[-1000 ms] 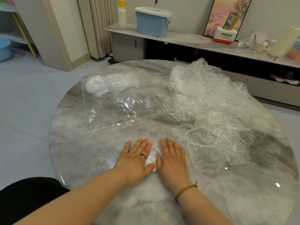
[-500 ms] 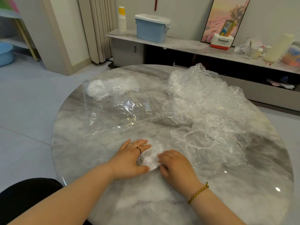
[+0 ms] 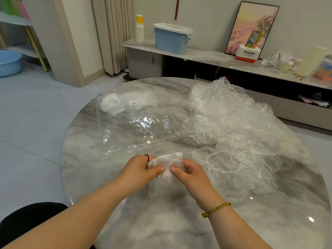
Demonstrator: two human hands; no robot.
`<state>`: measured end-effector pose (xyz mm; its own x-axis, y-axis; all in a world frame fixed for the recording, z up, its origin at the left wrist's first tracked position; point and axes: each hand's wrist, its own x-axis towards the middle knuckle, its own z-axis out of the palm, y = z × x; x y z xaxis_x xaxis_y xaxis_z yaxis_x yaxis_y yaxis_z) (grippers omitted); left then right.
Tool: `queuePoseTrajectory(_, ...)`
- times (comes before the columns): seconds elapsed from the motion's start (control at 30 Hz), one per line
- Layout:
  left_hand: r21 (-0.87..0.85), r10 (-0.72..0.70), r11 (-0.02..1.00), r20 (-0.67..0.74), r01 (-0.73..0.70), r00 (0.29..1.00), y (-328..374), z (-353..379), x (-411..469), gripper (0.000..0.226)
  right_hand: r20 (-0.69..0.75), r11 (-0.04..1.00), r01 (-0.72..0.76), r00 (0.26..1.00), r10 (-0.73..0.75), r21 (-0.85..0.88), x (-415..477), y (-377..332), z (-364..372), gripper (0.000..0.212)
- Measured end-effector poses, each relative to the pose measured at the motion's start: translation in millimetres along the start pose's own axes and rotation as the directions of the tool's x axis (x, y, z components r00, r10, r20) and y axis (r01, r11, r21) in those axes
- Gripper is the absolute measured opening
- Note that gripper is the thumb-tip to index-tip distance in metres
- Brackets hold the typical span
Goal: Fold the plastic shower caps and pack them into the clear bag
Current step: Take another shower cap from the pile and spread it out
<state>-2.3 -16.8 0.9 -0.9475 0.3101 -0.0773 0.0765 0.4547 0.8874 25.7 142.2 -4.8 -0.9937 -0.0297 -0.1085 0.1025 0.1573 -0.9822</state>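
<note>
tabletop [image 3: 179, 221]: glossy grey marble | shower caps [image 3: 233, 126]: thin crinkled clear plastic | clear bag [image 3: 125, 123]: smooth shiny film

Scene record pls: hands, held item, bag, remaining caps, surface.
table: round, grey marble
folded shower cap: compact white wad between both hands
left hand: pinches its left side
right hand: pinches its right side
loose caps: crumpled pile, right half of table
clear bag: lies flat, left of loose caps; white bundle inside far end

Folded cap [image 3: 168, 161] hides most fingers of left hand [image 3: 139, 170] and right hand [image 3: 191, 175]. Bag label [image 3: 133, 103] is too small to read. Worktop [image 3: 269, 221] runs off the bottom edge.
</note>
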Motion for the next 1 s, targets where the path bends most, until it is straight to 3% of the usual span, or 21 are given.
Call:
queuePoseTrajectory(0.07,-0.019,-0.034,0.999,0.083,0.036,0.996,1.7,-8.0,0.5,0.014,-0.039,0.997,-0.047,0.998,0.050,0.066,4.3,-0.3,3.1,0.016)
queuePoseTrajectory(0.13,-0.014,-0.038,0.999,0.075,0.039,0.996,4.1,-22.5,1.6,0.011,-0.085,0.992,-0.079,0.992,0.088,0.101,9.7,0.6,3.9,0.011)
queuePoseTrajectory(0.3,0.202,-0.081,0.972,-0.193,0.120,0.978,-1.0,-77.5,16.3,0.027,-0.157,0.976,-0.118,0.977,0.147,0.183,22.9,1.1,0.6,0.019)
queuePoseTrajectory(0.43,0.399,-0.118,0.886,-0.299,0.237,0.947,-31.2,-98.5,34.1,0.018,-0.168,0.964,-0.144,0.969,0.183,0.224,31.3,-0.5,-0.7,0.011)
queuePoseTrajectory(0.6,0.689,-0.067,0.716,-0.095,0.114,0.993,-47.9,-90.3,40.4,0.010,-0.134,0.929,-0.195,0.960,0.246,0.313,44.0,-9.9,1.0,0.017)
queuePoseTrajectory(0.7,0.795,-0.086,0.602,-0.024,0.071,0.996,-48.9,-85.7,40.6,0.027,-0.107,0.847,-0.263,0.931,0.348,0.463,58.5,-25.4,6.9,0.019)
queuePoseTrajectory(0.8,0.875,-0.172,0.481,0.034,0.054,0.984,-45.7,-82.7,38.8,0.042,-0.076,0.802,-0.258,0.933,0.351,0.539,76.5,-41.6,16.4,0.021)
queuePoseTrajectory(1.0,0.949,-0.272,0.313,0.052,0.037,0.961,-44.2,-83.0,38.7,0.066,-0.040,0.802,-0.280,0.935,0.353,0.528,103.1,-56.3,37.9,0.022)
